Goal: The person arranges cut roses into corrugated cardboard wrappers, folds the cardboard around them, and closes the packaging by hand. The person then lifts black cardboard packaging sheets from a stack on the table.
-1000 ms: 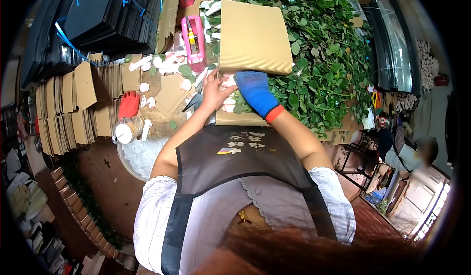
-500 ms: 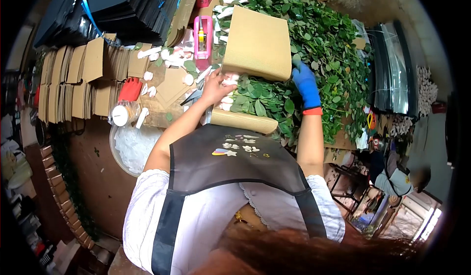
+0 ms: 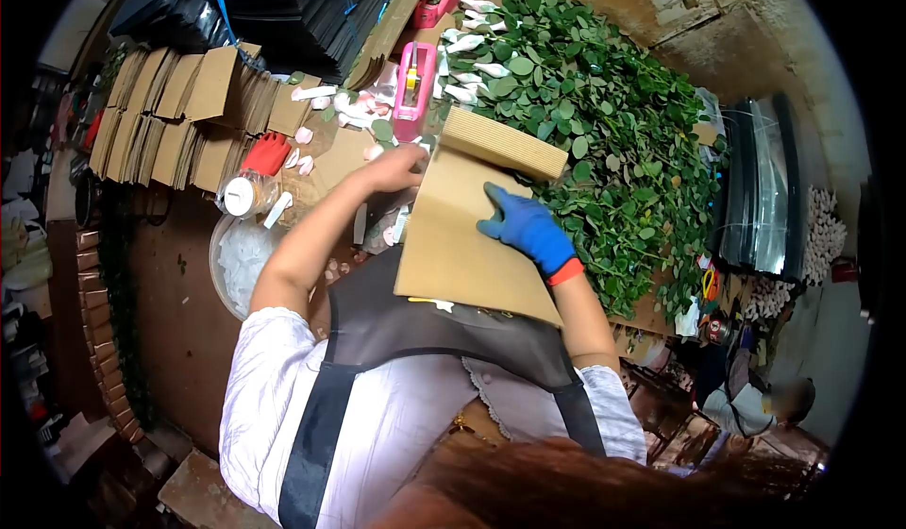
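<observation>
A corrugated cardboard sheet [image 3: 477,232] lies in front of me, its near part over my apron and its far part folded into a ridged flap. My right hand [image 3: 524,222], in a blue glove with an orange cuff, rests on the sheet with thumb and fingers apart. At the sheet's left edge is my bare left hand [image 3: 401,167], its fingers curled and partly hidden, so what they hold cannot be made out. Leafy green stems [image 3: 604,133] with pale wrapped flower heads [image 3: 491,69] lie piled beyond the cardboard.
A pink tape dispenser [image 3: 413,90] stands beyond my left hand. Further left are stacked cardboard pieces [image 3: 170,114], a red glove [image 3: 266,154], a jar with a white lid [image 3: 243,195] and a tub of white pieces [image 3: 247,255]. Black sheets [image 3: 283,19] stand behind; a person [image 3: 746,406] is at right.
The cardboard has come down toward me and covers the flowers and leaves that lay between its two parts. My gloved hand has moved left onto it; my left hand has shifted slightly away from me.
</observation>
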Available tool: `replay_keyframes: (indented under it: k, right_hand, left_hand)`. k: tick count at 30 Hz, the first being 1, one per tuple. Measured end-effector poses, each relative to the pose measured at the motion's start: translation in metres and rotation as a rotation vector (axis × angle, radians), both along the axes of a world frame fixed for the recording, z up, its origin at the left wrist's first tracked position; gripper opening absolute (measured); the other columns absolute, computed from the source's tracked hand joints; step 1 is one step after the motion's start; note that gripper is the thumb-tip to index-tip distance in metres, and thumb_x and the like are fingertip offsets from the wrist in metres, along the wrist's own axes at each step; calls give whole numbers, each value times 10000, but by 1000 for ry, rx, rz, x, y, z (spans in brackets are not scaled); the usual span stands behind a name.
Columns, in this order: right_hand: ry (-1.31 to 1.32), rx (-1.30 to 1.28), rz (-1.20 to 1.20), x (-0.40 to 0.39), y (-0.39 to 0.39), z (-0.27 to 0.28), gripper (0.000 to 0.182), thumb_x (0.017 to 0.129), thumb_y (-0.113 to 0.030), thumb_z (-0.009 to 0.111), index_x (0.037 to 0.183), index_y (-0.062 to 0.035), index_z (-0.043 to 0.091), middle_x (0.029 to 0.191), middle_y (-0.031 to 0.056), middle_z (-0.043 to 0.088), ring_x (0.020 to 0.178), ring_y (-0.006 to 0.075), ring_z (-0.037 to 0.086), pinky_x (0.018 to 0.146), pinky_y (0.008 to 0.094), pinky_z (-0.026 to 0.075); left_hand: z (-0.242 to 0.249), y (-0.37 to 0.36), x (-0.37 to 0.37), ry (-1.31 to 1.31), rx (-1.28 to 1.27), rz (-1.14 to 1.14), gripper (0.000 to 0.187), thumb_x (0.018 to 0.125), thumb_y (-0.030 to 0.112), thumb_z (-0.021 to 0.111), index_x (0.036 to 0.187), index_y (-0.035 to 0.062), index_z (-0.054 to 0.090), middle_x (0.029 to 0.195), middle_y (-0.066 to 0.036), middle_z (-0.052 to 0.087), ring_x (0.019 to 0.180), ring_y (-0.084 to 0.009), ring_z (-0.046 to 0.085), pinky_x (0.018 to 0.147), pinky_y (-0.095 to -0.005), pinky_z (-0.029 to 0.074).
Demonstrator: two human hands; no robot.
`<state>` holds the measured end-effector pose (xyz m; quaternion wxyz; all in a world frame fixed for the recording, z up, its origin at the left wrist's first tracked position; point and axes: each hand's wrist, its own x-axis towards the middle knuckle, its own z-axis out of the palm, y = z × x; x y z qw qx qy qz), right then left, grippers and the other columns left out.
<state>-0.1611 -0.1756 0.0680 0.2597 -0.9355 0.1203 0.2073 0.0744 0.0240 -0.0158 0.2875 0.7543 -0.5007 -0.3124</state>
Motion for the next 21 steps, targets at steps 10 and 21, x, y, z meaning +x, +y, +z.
replay_keyframes:
  k: [10,21]
  right_hand:
    - [75,-115,238,13,4,4,578,897,-446,607,1341,-80,549,1027,173,718,934,372,689,812,443,539]
    - [-134,-188,301,11,68,13,458,842,-347,689,1255,-160,626,1011,111,663,924,312,642,820,440,517]
  left_hand:
    - [0,-26,-51,-545,-394,-448,795,913,561,551,1540,113,355,1600,-235,267,1486,-380,263,1217,-522,174]
    - [-4,-26,-52,-537,-280,-456,755,896,474,569,1574,266,313,1647,-193,179,1519,-356,205,1232,-519,145]
